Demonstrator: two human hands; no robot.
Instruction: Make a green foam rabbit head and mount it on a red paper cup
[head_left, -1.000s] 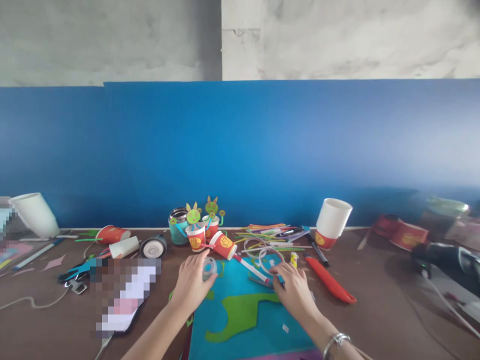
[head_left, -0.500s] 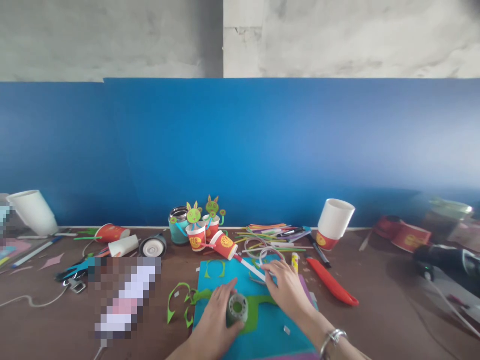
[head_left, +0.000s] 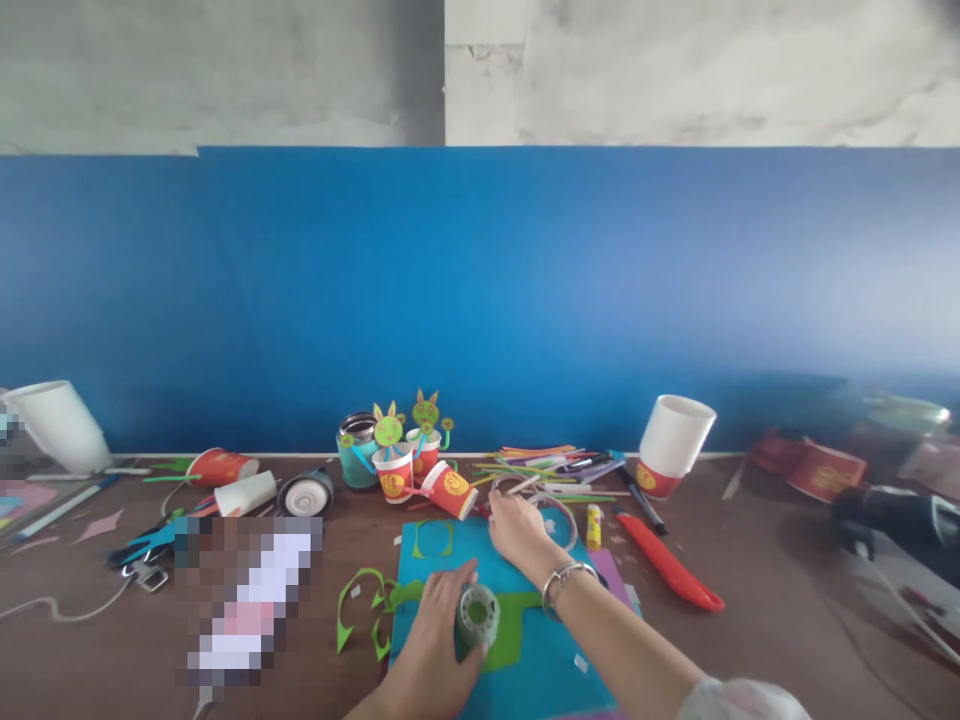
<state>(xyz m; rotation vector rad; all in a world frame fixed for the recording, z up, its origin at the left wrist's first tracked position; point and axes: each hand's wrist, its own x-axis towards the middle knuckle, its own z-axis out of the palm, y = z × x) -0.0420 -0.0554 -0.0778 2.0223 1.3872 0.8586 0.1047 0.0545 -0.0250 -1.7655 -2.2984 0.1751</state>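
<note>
My left hand [head_left: 439,635] is wrapped round the side of a pale green tape roll [head_left: 478,615], which stands over the blue sheet [head_left: 555,665]. My right hand [head_left: 517,525] is further forward, its fingers curled down beside the tipped red paper cup [head_left: 448,490]; what they grip, if anything, is hidden. Pale looped handles or rings [head_left: 570,515] lie right behind and beside that hand. A green paper piece [head_left: 510,640] rests on the blue sheet, and a green cut-out frame [head_left: 433,540] lies near its far edge.
Two red cups with green paper animal figures [head_left: 394,480] stand by a teal flask [head_left: 356,460]. Coloured strips [head_left: 540,465] and pens lie along the blue partition. On the right are a glue stick [head_left: 594,525], a red tool [head_left: 667,565] and stacked paper cups [head_left: 675,445].
My right hand has moved forward and left, towards the tipped cup. The white pen-like stick it touched no longer shows where it was. My left hand stays on the tape roll.
</note>
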